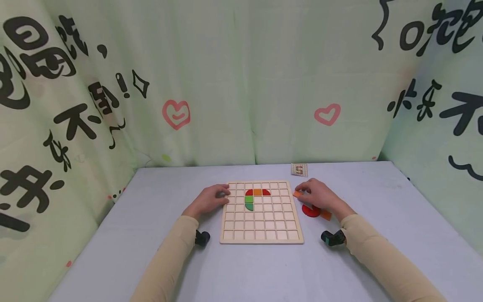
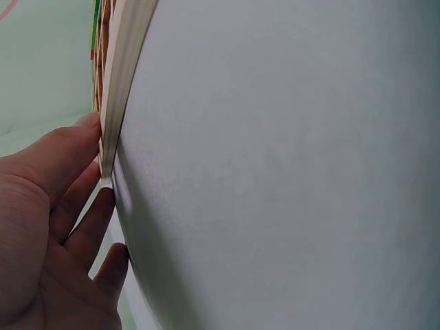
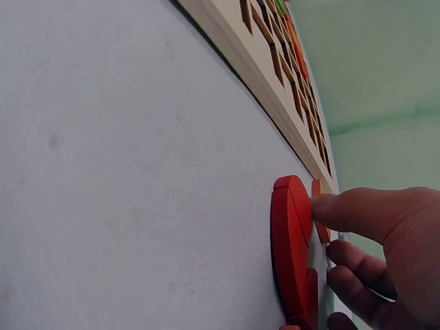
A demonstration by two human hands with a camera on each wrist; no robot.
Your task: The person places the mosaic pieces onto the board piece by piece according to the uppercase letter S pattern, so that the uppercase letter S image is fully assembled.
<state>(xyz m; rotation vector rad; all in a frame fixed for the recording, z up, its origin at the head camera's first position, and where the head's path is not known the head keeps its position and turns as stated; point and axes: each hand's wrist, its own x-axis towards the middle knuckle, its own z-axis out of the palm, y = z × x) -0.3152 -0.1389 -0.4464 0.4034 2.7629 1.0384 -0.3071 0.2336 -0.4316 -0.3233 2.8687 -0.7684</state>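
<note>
A wooden grid board lies on the table. In its upper cells sit two red quarter-round tiles with an orange square tile between them, and below these a light green square tile and a dark green quarter-round tile. My left hand rests at the board's left edge, thumb and fingers spread along the rim. Beyond the right edge, my right hand pinches an orange tile close to the tabletop. Red rounded tiles lie just under that hand, beside another orange tile.
A small card with a coloured pattern on a grid lies at the table's back edge. Pale green curtains with black writing surround the table at the back and sides. A black wrist camera hangs under the right wrist.
</note>
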